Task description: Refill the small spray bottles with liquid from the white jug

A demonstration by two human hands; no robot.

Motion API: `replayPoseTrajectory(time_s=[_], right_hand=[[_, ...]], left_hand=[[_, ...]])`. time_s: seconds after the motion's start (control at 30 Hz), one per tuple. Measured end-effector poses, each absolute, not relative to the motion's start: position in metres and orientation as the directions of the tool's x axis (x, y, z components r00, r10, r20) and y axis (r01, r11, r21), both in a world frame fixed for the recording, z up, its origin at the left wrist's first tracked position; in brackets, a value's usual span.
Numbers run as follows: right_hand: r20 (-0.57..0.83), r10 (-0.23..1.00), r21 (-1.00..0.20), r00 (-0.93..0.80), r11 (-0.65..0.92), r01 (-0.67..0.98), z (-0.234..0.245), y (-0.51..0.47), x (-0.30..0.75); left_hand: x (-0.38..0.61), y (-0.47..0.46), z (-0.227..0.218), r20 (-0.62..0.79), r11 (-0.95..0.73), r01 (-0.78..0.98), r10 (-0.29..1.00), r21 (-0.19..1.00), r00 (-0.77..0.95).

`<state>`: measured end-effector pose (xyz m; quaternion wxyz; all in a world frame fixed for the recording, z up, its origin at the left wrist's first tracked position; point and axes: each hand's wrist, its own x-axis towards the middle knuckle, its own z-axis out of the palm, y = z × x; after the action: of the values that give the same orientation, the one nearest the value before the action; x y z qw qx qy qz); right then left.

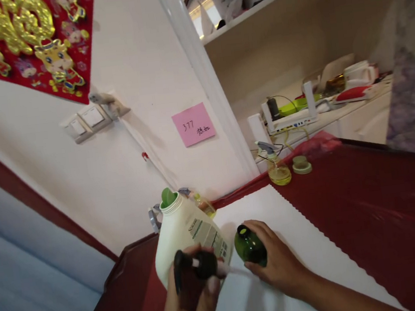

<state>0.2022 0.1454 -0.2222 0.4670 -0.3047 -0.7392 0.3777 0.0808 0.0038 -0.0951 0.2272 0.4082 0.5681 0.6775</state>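
Note:
In my left hand (195, 303) is a black pump dispenser head (206, 264), its pale tube pointing right toward the bottle. The fingers of my right hand (276, 258) wrap around a small dark green bottle (249, 248), whose uncapped mouth faces up and toward me. Just behind my left hand stands a large pale jug (181, 234), open at the top, with a green spout in its neck and a printed label on its side. My left hand overlaps the jug's lower part, and I cannot tell whether they touch.
A white sheet (267, 208) lies on the dark red table (335, 210). Behind the jug is a spray bottle (204, 206). Another spray bottle (278, 169) with yellow liquid stands at the back, beside a round green lid (301, 165). A white router (290, 120) sits on the shelf.

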Motion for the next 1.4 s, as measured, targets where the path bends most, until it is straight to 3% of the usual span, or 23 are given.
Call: replayPoseTrajectory(time_s=[0.27,0.7,0.93,1.17,1.4], right_hand=[[0.486,0.786,-0.844,-0.383,0.535,0.027,-0.221,0.145,0.203],[0.468,0.798,-0.857,-0.379,0.514,0.024,-0.214,0.147,0.202],[0.494,0.789,-0.842,-0.365,0.539,0.027,-0.221,0.147,0.197],[0.521,0.783,-0.829,-0.339,0.559,0.016,-0.221,0.15,0.196],[0.553,0.766,-0.81,-0.329,0.586,0.003,-0.225,0.149,0.196]], left_hand=[[0.089,0.071,-0.084,0.561,-0.323,0.52,0.721,0.791,-0.406],[0.078,0.084,-0.089,0.498,-0.268,0.522,0.784,0.81,-0.371],[0.078,0.096,-0.13,0.37,-0.155,0.583,0.889,0.798,-0.27],[0.077,0.105,-0.154,0.258,-0.109,0.462,0.926,0.88,-0.274],[0.078,0.108,-0.153,0.405,-0.178,0.57,0.863,0.802,-0.301]])
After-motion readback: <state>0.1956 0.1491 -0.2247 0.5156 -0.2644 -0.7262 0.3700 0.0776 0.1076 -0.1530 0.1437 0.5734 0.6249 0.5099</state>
